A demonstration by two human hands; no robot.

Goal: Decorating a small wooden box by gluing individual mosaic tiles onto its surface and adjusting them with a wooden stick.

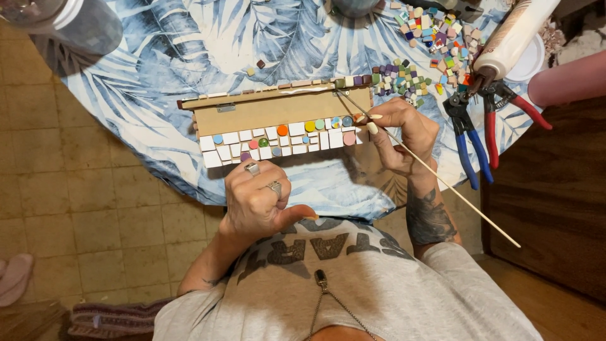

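blue leaf-print tablecloth point(189, 57), multicoloured tiles point(435, 38)

The person wears a light grey short-sleeved T-shirt point(379, 290) with large dark block lettering across the chest. A thin chain necklace point(334, 303) hangs over it, carrying a small oblong pendant point(321, 278) of dark metal. The left hand point(255, 199) bears two silver rings point(264, 178) — one chunky band on one finger, another with a raised setting on the next. The right hand point(398, 136) has long, pale, pointed nails point(372, 127). A dark tattoo point(428, 218) covers the right forearm above the wrist — dense, shaded patterning — and a fainter small mark shows on the left forearm.
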